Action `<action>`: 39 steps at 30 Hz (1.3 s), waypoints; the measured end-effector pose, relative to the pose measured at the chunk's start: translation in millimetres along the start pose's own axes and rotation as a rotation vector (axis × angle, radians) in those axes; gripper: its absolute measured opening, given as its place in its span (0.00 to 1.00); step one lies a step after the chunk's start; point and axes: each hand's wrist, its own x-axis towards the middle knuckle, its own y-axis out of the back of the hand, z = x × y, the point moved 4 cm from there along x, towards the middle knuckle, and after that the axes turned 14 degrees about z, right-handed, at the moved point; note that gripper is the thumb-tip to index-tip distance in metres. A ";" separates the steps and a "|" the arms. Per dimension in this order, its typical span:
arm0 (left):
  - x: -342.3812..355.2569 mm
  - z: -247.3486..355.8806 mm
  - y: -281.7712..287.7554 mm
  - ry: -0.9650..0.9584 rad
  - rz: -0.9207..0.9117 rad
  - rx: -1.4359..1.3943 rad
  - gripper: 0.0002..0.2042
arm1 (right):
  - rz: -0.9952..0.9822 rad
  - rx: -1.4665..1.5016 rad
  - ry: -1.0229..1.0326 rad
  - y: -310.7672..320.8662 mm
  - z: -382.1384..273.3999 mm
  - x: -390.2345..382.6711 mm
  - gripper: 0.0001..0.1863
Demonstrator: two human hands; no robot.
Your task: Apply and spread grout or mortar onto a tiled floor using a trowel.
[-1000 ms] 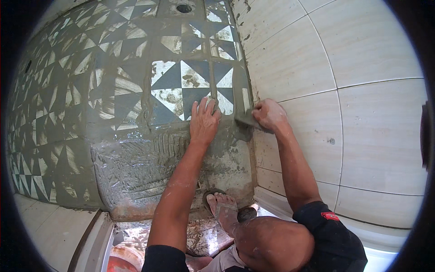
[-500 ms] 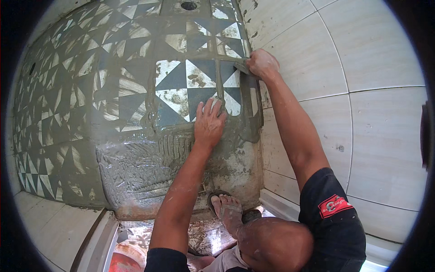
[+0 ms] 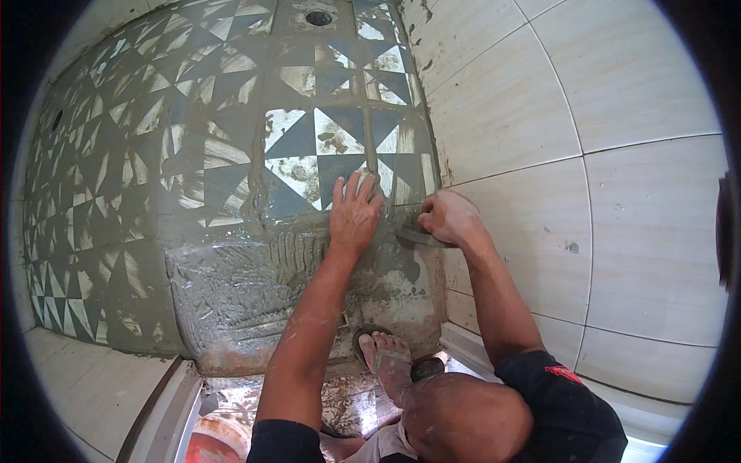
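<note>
Right hand (image 3: pixel 449 217): grip closed over the upper edge of a flat dark blade (image 3: pixel 423 239), knuckles up. Handle, if any, hidden by the fingers. The blade reaches out to the left of the grip, low over smeared mortar (image 3: pixel 397 251) just below the patterned tiles (image 3: pixel 292 184); held near flat, probably so its long edge can bear on the surface. Contact along the underside cannot be made out.

Left hand (image 3: pixel 355 210): left of the right grip, palm down, fingers slightly apart, nothing seen in it. Fingertips lie at the lower edge of the patterned tiles, beside a grey mortar strip (image 3: pixel 369 139) that runs up from them — likely a prop for the leaning body. What is under the palm: hidden.

Ridged mortar (image 3: pixel 247 282) spreads below and left of the left hand. Wall tiles (image 3: pixel 513 201) rise just right of the right grip, leaving it little room on that side. Sandalled foot (image 3: pixel 386 355) planted below both hands — presumably for balance.
</note>
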 end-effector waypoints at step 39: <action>2.7 7.2 4.3 0.038 0.043 -0.062 0.07 | 0.525 0.151 0.264 51.4 -77.6 201.6 0.18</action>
